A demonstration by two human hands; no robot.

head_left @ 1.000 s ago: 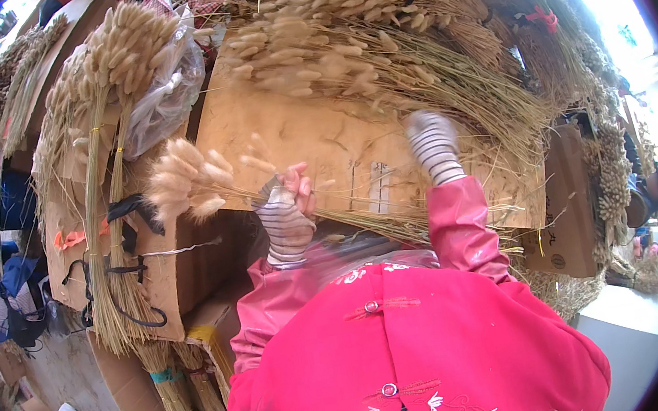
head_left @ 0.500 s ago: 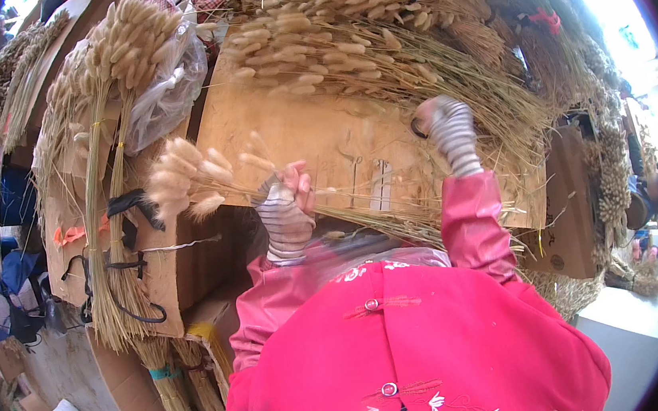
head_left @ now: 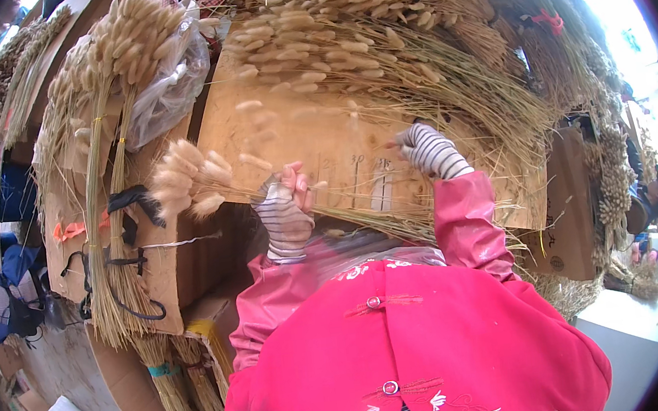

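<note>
My left hand [head_left: 289, 193], in a striped fingerless cuff, is closed around a small bunch of dried bunny tail grass [head_left: 186, 176]. Its fluffy heads fan out to the left, and the stems [head_left: 378, 218] run right along the board's near edge. My right hand [head_left: 423, 150], in a similar striped cuff, is over the board with its fingers drawn together and pointing left. Motion smears the fingertips, so what they pinch cannot be made out. Blurred fluffy heads [head_left: 260, 118] show above the board, left of that hand.
A large pile of bunny tail grass [head_left: 328, 41] lies across the far side of the wooden board [head_left: 293, 133]. Tied bunches [head_left: 102, 141] hang against a cardboard box on the left, beside a clear plastic bag [head_left: 172, 85]. Another cardboard box [head_left: 565, 205] stands at the right.
My right hand has moved left and a little down, away from the piled stems. Blurred heads now show farther up the board. My left hand keeps its bunch nearly still.
</note>
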